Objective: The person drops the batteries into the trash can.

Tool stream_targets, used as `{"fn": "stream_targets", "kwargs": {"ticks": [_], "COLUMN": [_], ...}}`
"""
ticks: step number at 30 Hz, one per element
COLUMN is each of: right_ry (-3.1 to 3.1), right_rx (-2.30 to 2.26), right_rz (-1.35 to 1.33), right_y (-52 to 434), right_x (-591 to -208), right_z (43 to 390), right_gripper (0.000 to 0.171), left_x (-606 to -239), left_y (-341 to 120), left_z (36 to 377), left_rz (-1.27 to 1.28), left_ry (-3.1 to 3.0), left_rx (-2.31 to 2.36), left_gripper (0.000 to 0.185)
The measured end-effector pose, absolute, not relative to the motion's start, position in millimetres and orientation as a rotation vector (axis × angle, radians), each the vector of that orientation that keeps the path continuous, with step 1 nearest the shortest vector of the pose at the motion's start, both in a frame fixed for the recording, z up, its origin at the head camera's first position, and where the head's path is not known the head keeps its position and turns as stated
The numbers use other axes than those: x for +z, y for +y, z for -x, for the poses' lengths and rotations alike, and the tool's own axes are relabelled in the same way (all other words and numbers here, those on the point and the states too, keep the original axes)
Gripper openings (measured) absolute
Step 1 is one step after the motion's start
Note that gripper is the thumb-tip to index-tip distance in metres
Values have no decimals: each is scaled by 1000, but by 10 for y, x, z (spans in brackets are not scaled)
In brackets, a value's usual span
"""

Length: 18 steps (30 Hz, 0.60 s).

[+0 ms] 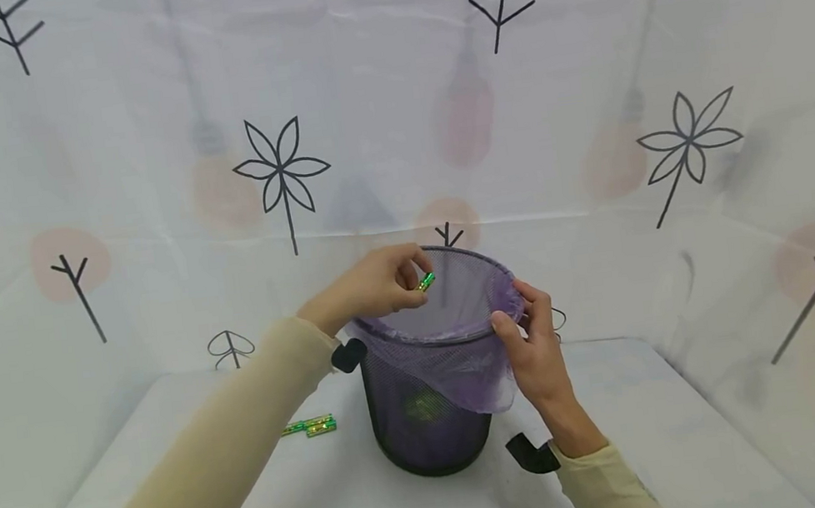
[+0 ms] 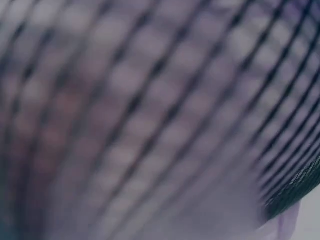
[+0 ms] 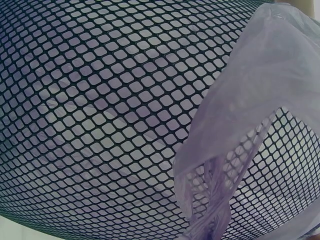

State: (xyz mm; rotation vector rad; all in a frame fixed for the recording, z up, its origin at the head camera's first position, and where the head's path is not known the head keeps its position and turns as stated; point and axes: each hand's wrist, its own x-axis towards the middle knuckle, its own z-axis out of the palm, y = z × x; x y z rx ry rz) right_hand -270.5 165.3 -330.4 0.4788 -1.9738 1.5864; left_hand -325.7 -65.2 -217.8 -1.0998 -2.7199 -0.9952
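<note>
A black mesh wastebasket (image 1: 432, 436) stands upright on the table, lined with a thin purple plastic bag (image 1: 465, 365) folded over its rim. My left hand (image 1: 388, 281) is above the basket's opening and pinches a small green and gold battery (image 1: 426, 282) between thumb and fingers. At the right side of the rim, my right hand (image 1: 539, 348) grips the bag's edge, thumb in front. Something yellow-green shows blurred through the mesh low in the basket. Close mesh (image 2: 175, 100) fills the left wrist view; in the right wrist view the bag (image 3: 250, 90) drapes over the mesh.
Several green and gold batteries (image 1: 320, 425) lie on the white table (image 1: 316, 507) left of the basket, partly behind my left sleeve. A white cloth (image 1: 373, 82) with plant drawings hangs behind the table and along both sides.
</note>
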Motion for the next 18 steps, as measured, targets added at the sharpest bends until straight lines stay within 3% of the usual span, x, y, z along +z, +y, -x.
{"fn": "stream_targets", "kwargs": {"ticks": [18], "right_ry": [-1997], "right_rx": [1595], "right_rz": [-489], "right_y": [1662], "right_x": [-3305], "right_z": [2701], "right_gripper": [56], "left_x": [-2287], "left_y": [-590], "left_z": [3239], "left_rz": [1111], "left_ry": [-2760], "left_rx": [-691], "left_gripper": [27]}}
